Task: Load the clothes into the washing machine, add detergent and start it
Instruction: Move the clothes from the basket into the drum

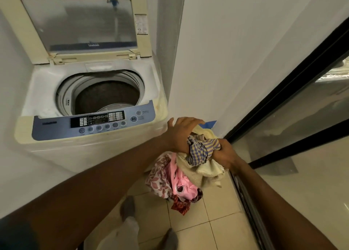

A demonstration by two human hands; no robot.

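A top-loading washing machine (pixel 90 121) stands at the left with its lid (pixel 79 23) raised and its drum (pixel 105 97) showing no clothes. To its right I hold a bundle of clothes (pixel 190 172) above the floor: a cream towel, a blue checked cloth, a pink garment and a red patterned one hanging down. My left hand (pixel 181 134) lies over the top of the bundle, fingers bent around the cream cloth. My right hand (pixel 224 153) grips the checked cloth from the right side.
The blue control panel (pixel 94 123) runs along the machine's front edge. A white wall corner (pixel 175 61) stands just right of the machine. A black-framed glass sliding door (pixel 283 117) fills the right. Below are beige floor tiles (pixel 198 221) and my feet in grey socks (pixel 128 208).
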